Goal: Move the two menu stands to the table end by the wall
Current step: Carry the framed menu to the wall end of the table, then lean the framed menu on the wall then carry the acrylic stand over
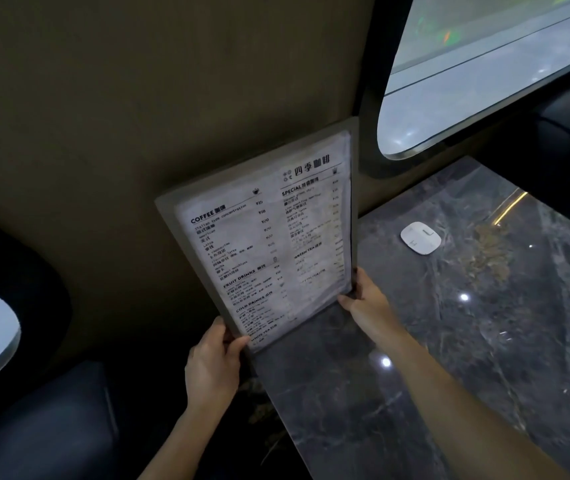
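A large grey-framed menu stand [269, 237] with a white printed coffee menu stands upright at the end of the dark marble table [467, 341], right against the brown wall. My left hand [212, 362] grips its lower left corner, off the table's left edge. My right hand [368, 296] grips its lower right corner, just above the tabletop. A thin dark line along the right edge hints at another panel behind it; I cannot tell whether that is the second stand.
A small white rounded device [420, 237] lies on the table to the right of the menu. A window [484, 64] with a dark frame is at the upper right. Dark seat cushions [51, 427] lie left of the table.
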{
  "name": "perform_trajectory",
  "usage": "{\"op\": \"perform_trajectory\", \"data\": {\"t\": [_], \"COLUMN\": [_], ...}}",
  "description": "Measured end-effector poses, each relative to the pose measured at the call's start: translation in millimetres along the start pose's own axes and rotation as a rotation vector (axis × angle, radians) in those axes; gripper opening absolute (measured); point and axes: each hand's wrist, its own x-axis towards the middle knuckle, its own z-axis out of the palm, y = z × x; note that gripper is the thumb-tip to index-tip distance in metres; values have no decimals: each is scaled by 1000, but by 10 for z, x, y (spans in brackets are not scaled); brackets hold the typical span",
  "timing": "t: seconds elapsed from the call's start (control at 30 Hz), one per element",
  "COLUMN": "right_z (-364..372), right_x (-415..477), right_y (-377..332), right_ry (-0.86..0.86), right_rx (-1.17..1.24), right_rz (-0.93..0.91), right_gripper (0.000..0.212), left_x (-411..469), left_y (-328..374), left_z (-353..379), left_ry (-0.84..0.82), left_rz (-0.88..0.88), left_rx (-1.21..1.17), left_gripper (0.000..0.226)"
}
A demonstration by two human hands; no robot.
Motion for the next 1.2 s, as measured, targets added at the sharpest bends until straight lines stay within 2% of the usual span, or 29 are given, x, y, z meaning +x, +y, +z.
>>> {"op": "perform_trajectory", "data": {"t": [0.37,0.53,0.63,0.73,0.87,1.07,1.2], "right_z": [78,76,52,22,-48,-309,-568], "right_x": [77,90,65,10,-74,-328,-616], "right_y": [-96,-95,-51,16,122,266,381], "right_ry": [-42,-61,-61,-36,-9,26,98], "right_rx": [-55,-108,-144,-159,-264,-413,-531], "right_rz": [-1,18,13,4,12,6,19], "right_gripper": [60,72,67,64,62,63,62], "left_x": [238,213,195,197,154,-178,-194], "left_y": [-46,-63,-71,-85,-69,250,546], "left_z": [-58,-30,-30,-50,-39,134,381], "left_ry": [-2,28,23,-18,-176,-196,-254], "left_rz": [-18,1,-31,-116,-171,149,358], "left_rx": [4,-17,-20,32,230,276,235], "left_gripper": [24,14,13,25,33,25,33]}}
